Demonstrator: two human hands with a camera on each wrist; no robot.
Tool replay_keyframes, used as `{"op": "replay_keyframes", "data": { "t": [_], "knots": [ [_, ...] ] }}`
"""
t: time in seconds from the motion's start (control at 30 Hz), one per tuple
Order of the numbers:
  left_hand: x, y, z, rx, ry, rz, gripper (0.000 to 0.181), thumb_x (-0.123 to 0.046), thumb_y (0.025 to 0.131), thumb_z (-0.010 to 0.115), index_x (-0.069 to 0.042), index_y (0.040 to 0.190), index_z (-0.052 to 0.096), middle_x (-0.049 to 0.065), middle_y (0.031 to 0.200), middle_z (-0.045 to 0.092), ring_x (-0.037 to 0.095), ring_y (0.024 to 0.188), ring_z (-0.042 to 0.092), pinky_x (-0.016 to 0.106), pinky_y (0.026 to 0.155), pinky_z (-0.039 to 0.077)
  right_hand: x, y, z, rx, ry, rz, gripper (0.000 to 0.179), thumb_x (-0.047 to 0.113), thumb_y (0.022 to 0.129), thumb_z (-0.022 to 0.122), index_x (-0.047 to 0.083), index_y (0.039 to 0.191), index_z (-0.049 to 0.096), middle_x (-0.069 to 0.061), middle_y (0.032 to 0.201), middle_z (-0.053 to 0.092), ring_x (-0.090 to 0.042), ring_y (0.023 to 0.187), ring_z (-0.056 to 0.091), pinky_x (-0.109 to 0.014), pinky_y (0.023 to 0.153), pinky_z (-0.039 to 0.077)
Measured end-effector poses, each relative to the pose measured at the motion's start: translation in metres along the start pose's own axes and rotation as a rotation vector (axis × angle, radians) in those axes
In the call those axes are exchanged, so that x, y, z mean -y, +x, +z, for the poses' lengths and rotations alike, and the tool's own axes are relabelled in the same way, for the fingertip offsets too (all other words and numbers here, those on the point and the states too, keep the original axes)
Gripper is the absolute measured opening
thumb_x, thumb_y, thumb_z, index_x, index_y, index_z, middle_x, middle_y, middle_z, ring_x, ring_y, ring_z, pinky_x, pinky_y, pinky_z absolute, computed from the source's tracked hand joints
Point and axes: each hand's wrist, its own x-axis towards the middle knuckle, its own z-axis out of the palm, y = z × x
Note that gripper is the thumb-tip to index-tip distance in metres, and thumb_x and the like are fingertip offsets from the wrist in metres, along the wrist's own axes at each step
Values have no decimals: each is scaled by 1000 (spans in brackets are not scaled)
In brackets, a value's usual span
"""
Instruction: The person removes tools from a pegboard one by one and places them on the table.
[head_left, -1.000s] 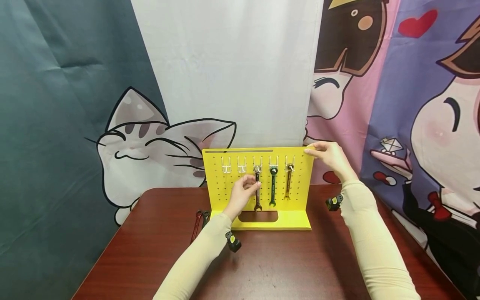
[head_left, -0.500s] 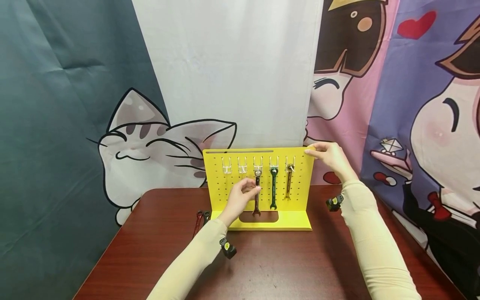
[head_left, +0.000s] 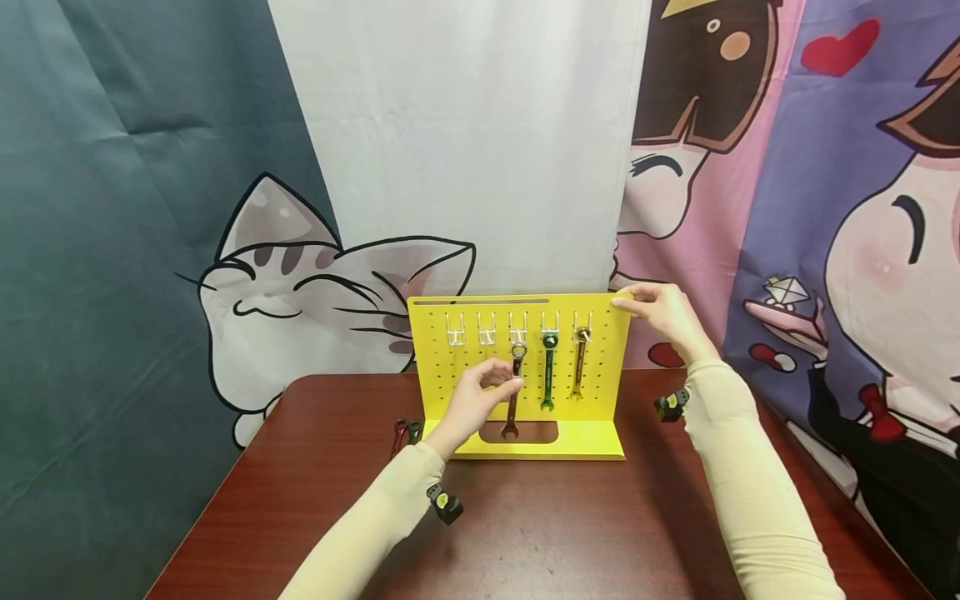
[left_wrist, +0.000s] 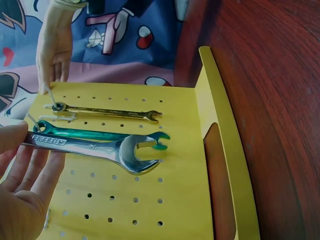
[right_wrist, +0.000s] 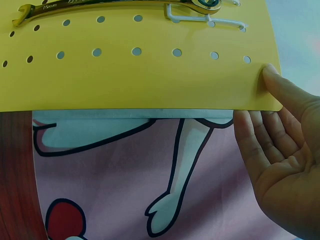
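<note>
My left hand (head_left: 480, 400) pinches a silver combination wrench (head_left: 512, 413) between thumb and fingers, ring end up and open end down. In the left wrist view this wrench (left_wrist: 100, 149) stands out in front of the yellow pegboard (left_wrist: 125, 200), overlapping the green wrench. In the head view its ring end shows just below the middle hook. My right hand (head_left: 663, 315) grips the pegboard's upper right corner, thumb on the front and fingers behind, as the right wrist view shows. A green wrench (head_left: 549, 379) and a gold wrench (head_left: 579, 371) hang from hooks to the right.
Two bare white hooks (head_left: 456, 335) are on the board's left side. A red wrench (head_left: 398, 435) and a dark wrench (head_left: 414, 430) lie on the brown table (head_left: 330, 417), left of the board and partly behind my left arm. A printed curtain (head_left: 480, 150) hangs behind.
My left hand has drawn the silver wrench down and toward me, its ring end now below the middle hook and its lower end swung slightly left. The right hand keeps its hold.
</note>
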Motion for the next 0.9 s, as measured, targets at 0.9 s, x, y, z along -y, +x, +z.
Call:
{"op": "replay_keyframes", "data": {
  "t": [0.9],
  "knots": [
    [-22, -23, -74, -152, 58, 27, 29, -22, 91, 78, -4, 113, 70, 11, 103, 70, 20, 93, 67, 35, 81, 60, -1, -1, -1, 7, 6, 12, 48, 48, 90, 74, 9, 118, 72, -12, 109, 72, -28, 98, 63, -40, 88, 46]
  ]
}}
